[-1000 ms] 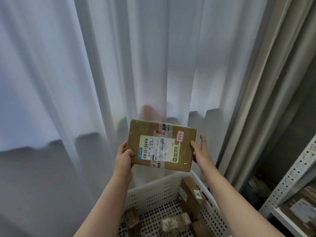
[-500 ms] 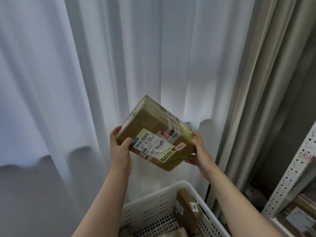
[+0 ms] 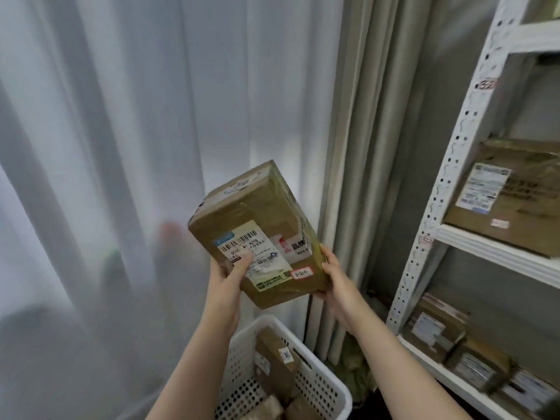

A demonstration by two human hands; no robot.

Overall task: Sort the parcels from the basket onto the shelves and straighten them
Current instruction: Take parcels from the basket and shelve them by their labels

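A brown cardboard parcel with a white shipping label and a small red-edged sticker is held up in front of the curtain, tilted with its far end up. My left hand grips its lower left corner, thumb across the label. My right hand holds its lower right edge. Below stands the white perforated basket with several brown parcels inside. At the right is a white metal shelf rack.
A large box sits on the rack's middle shelf and several smaller parcels on the lower one. White sheer curtain fills the left, with a grey drape between it and the rack.
The view has swung right, bringing the shelf rack into sight. The parcel has been turned in both hands from flat-on to tilted with its end pointing up.
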